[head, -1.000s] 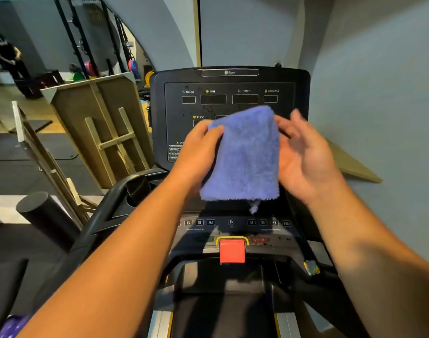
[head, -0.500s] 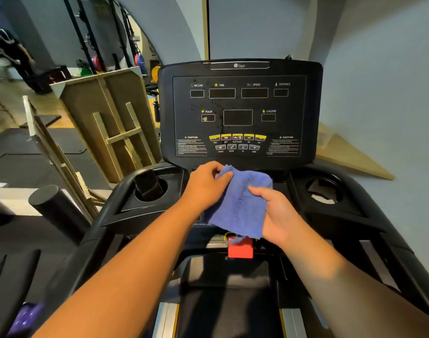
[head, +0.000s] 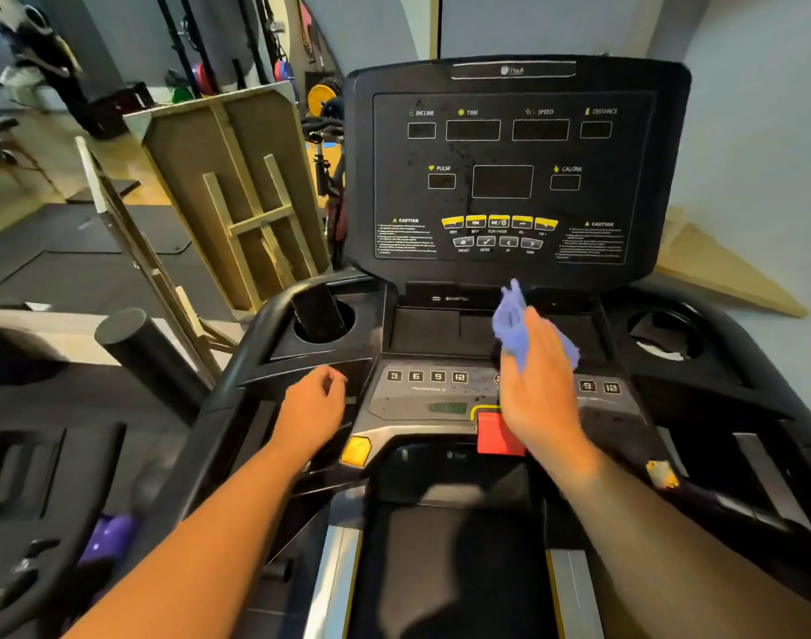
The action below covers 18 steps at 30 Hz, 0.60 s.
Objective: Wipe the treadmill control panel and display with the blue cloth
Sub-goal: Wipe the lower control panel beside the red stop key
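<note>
— Where was your left hand (head: pixel 315 403)?
— Left of the red stop button (head: pixel 498 433), fingers loosely curled, holding nothing.
— And your right hand (head: pixel 539 389)?
— Just above that button, flat, pressing the blue cloth (head: pixel 509 315) against the treadmill control panel (head: pixel 431 394).

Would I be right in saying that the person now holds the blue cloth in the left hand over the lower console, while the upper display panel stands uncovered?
Not quite: the head view shows the blue cloth in the right hand, not the left. The left hand is empty, near the console's left edge. The rest holds: the cloth is over the lower console, and the upper display panel stands uncovered.
</note>
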Tool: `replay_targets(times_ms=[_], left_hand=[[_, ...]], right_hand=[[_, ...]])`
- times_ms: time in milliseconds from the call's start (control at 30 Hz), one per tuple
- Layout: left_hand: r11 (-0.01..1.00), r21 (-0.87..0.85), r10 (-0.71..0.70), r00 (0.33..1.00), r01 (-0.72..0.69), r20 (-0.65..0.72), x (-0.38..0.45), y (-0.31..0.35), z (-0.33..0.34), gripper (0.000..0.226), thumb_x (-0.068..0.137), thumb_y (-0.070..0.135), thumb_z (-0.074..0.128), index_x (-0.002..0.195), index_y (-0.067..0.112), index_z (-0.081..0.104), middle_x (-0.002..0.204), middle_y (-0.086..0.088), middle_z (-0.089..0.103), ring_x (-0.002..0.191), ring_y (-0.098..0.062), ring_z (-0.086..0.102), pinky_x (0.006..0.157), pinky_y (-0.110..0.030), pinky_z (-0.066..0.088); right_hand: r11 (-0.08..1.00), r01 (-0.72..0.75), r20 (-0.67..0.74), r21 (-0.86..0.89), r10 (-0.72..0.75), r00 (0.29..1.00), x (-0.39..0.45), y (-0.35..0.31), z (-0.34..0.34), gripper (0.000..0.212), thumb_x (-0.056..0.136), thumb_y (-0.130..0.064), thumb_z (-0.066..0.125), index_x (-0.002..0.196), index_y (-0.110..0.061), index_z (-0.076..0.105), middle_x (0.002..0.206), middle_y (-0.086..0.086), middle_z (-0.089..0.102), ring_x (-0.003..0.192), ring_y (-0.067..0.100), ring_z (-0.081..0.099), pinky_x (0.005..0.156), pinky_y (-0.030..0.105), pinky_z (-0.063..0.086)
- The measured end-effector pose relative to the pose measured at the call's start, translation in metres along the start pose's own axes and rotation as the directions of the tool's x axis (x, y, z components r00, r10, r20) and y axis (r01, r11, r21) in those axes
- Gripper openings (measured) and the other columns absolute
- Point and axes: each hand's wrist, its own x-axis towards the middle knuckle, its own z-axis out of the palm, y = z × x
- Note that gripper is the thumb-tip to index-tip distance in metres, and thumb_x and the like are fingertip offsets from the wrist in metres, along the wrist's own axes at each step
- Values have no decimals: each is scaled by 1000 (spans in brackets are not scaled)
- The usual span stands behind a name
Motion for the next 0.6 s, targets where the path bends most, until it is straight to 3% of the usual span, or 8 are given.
replay_targets(times_ms=[67, 133, 200, 267, 367, 433, 500, 600], left_hand=[[999, 40, -30, 998, 28, 46, -5, -21, 3, 23, 105, 25, 49, 96, 20, 69, 85, -3, 72, 86, -28, 65, 74, -33, 42], [995, 89, -52, 993, 43, 103, -11, -38, 6, 26, 105, 27, 46, 98, 21, 71, 99, -9, 76, 93, -31, 66, 81, -36, 47], [990, 132, -65, 987, 46, 147, -17, -51, 7, 29, 104, 32, 43, 98, 23, 70, 108, -11, 75, 101, -33, 67, 88, -40, 51], [986, 160, -76, 985, 51, 156, -21, -55, 6, 33, 104, 34, 39, 99, 20, 69, 113, -12, 74, 105, -37, 65, 90, -41, 51], [978, 206, -52, 986, 18, 162, -25, -57, 6, 40, 105, 35, 33, 98, 14, 67, 113, -16, 72, 100, -37, 63, 86, -42, 49], [963, 268, -22, 986, -23, 163, -29, -55, 7, 43, 107, 34, 29, 90, 11, 61, 110, -17, 72, 94, -36, 60, 79, -40, 44], [947, 316, 6, 988, -55, 153, -31, -53, 8, 45, 108, 32, 26, 83, 12, 57, 102, -16, 72, 90, -36, 62, 76, -39, 44], [945, 322, 16, 993, -55, 121, -33, -51, 7, 50, 109, 32, 26, 84, 8, 63, 83, -8, 68, 80, -28, 64, 75, -40, 52]], right_hand=[[939, 1, 234, -344, 85, 968, -26, 11, 41, 56, 97, -27, 43, 149, -8, 35, 153, 15, 39, 140, 36, 36, 118, 52, 28], [813, -7, 272, -582, 203, 941, -46, 6, 71, 76, 99, -40, 47, 159, -6, 14, 168, 17, 10, 154, 40, 7, 124, 50, 5], [819, 36, 242, -572, 127, 962, -55, -12, 93, 81, 96, -47, 52, 157, -3, 22, 165, 20, 18, 152, 42, 14, 122, 51, 9], [831, 193, 293, -522, -38, 955, -59, -26, 112, 78, 95, -46, 55, 154, -1, 32, 161, 22, 28, 149, 44, 24, 120, 51, 15], [775, 456, 475, -436, -232, 849, -73, -25, 114, 78, 86, -33, 65, 151, 0, 37, 159, 20, 34, 146, 41, 32, 121, 50, 23], [737, 547, 519, -397, -311, 796, -77, -4, 90, 81, 77, -24, 72, 148, -1, 42, 156, 18, 41, 144, 37, 39, 120, 46, 25], [742, 524, 498, -418, -295, 815, -77, 23, 63, 79, 77, -21, 67, 149, -2, 41, 158, 16, 39, 146, 34, 36, 117, 46, 24], [761, 303, 379, -573, -82, 922, -67, 22, 63, 72, 92, -31, 49, 155, -2, 29, 164, 16, 23, 151, 37, 21, 122, 50, 21]])
